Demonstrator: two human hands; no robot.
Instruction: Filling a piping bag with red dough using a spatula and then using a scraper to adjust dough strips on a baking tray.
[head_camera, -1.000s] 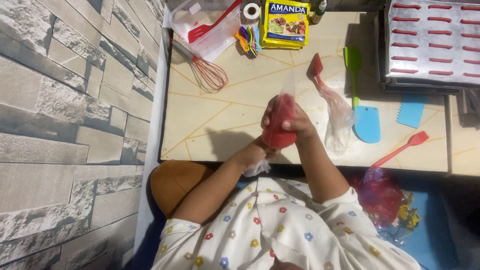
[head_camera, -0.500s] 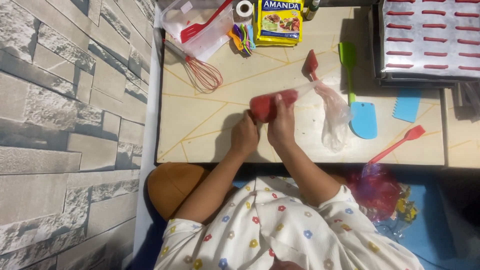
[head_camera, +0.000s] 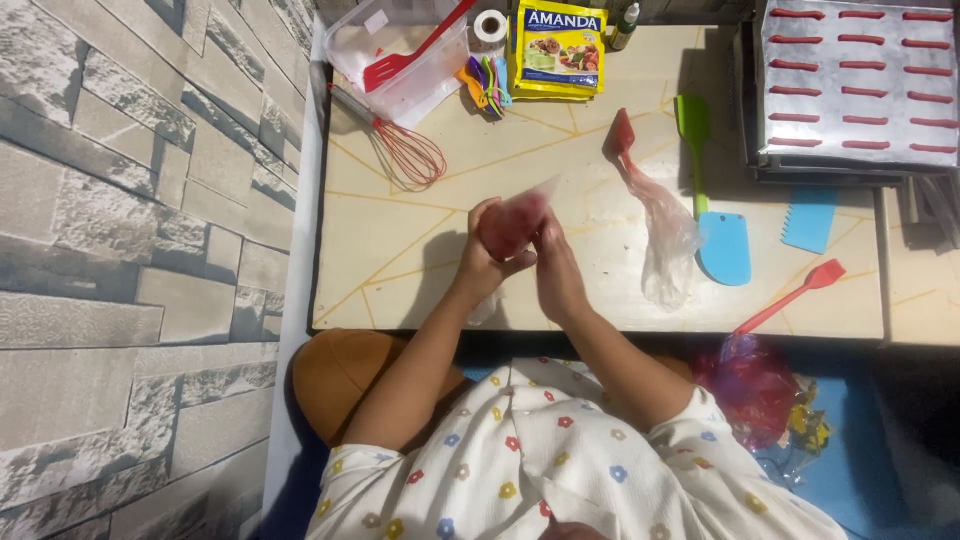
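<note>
— What are the hands doing?

— Both meet at the middle of the frame. The left hand (head_camera: 482, 262) is wrapped around a piping bag (head_camera: 515, 222) filled with red paste, fingers curled under it. The right hand (head_camera: 557, 270) closes on the same bag from the other side, thumb against the plastic. The bag's clear tip points toward the upper right, just above the counter (head_camera: 400, 270).

— What lies closest to them?

— To the right, a second piping bag (head_camera: 655, 225) lies flat on the counter, red at its upper end, its clear plastic trailing down toward the lower edge. Just beside that is a spatula with a green handle and a blue blade (head_camera: 722, 240), then a blue toothed scraper (head_camera: 808, 220) and a red spatula (head_camera: 790, 297) near the counter's lower right corner.

— And farther off?

— Up and left of the hands, a red whisk (head_camera: 408, 155). Behind it, at the top of the frame, a clear plastic tub (head_camera: 400, 80) with a red slotted turner (head_camera: 415, 52) leaning in it, coloured measuring spoons (head_camera: 485, 82), and a yellow packet (head_camera: 558, 50). In the upper right, a tray (head_camera: 855, 150) carries rows of piped red strips (head_camera: 822, 92).
</note>
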